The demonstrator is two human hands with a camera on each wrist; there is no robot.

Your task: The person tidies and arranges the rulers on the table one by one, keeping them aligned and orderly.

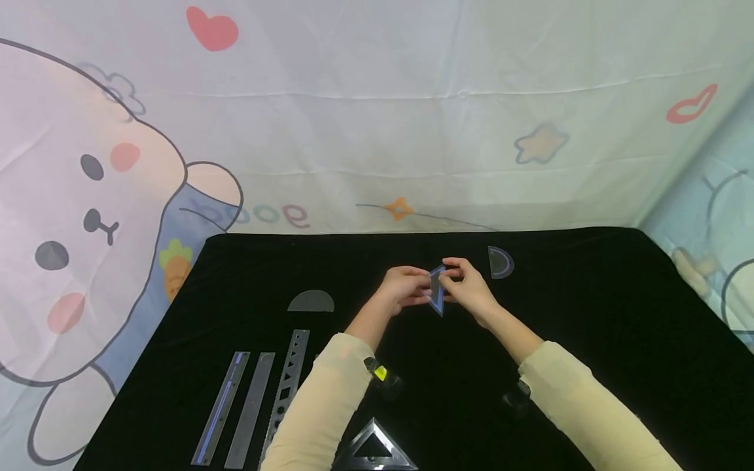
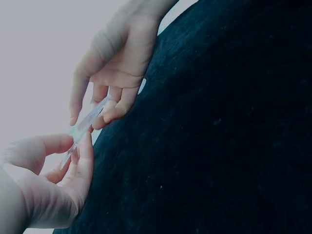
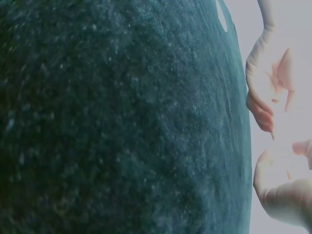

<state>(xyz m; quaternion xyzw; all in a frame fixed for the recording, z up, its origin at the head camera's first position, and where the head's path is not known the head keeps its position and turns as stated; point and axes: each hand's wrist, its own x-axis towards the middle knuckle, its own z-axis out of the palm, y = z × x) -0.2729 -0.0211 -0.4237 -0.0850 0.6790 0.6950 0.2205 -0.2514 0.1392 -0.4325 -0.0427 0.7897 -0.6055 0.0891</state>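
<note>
Head view: left hand and right hand both pinch the triangle between them (thin, stiff, probably slippery); edges give the best hold.

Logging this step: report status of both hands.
Left hand and right hand both pinch the clear triangle ruler, held above the black cloth. Nothing in the way.

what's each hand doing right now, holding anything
Left hand: pinches the clear triangle set square.
Right hand: pinches the same set square from the other side.
</note>
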